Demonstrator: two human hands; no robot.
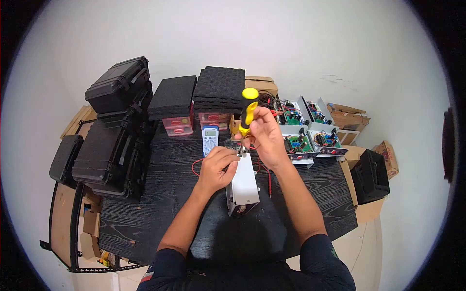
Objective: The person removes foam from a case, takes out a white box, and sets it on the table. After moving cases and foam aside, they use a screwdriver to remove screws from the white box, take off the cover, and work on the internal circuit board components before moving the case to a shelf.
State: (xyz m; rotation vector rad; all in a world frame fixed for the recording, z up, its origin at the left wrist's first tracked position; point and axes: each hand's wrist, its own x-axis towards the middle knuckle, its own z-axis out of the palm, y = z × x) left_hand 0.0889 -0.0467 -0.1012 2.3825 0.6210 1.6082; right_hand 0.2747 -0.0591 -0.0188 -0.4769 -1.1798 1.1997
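A white metal box [244, 182] lies on the dark wood-grain table in front of me. My right hand [265, 133] is closed round the lower part of a yellow and black screwdriver [249, 109], which stands upright over the box's far end. My left hand [217, 169] rests at the far left edge of the box, its fingers bent near the screwdriver's tip; whether they pinch anything is hidden. Just beyond the left hand is a blue and white multimeter [210, 139]. A red test probe [270, 186] lies to the right of the box.
Black hard cases [114, 145] are stacked at the left. Black foam sheets [219, 87] sit on pink drawer boxes [178, 125] at the back. Opened units with green circuit boards [297, 143] stand at the back right. A cardboard box [357, 165] holding a black case is beyond the right edge.
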